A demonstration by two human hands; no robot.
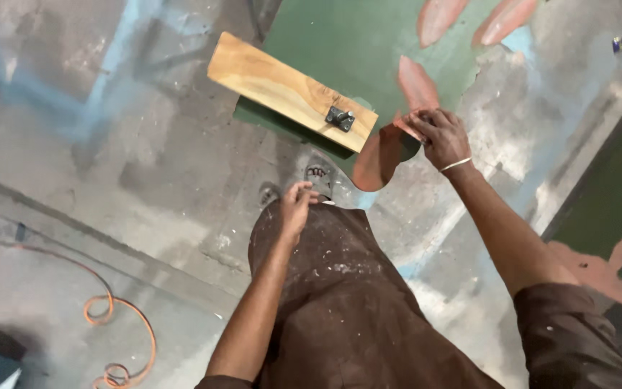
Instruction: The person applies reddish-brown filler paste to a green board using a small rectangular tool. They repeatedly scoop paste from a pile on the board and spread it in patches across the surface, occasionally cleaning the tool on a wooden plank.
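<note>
Paint-flecked brown trousers [354, 302] fill the foreground, left hand [295, 205] loosely curled and holding nothing by the knee, while the right hand [440, 137] pinches a reddish curved sheet piece [383, 155] just beside the wooden plank [282, 86] on the floor.

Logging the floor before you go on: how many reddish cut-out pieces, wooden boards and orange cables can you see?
Reddish cut-out pieces: 4, one gripped by the right hand, one beside it, two at the top edge
Wooden boards: 1
Orange cables: 1
Total: 6
</note>
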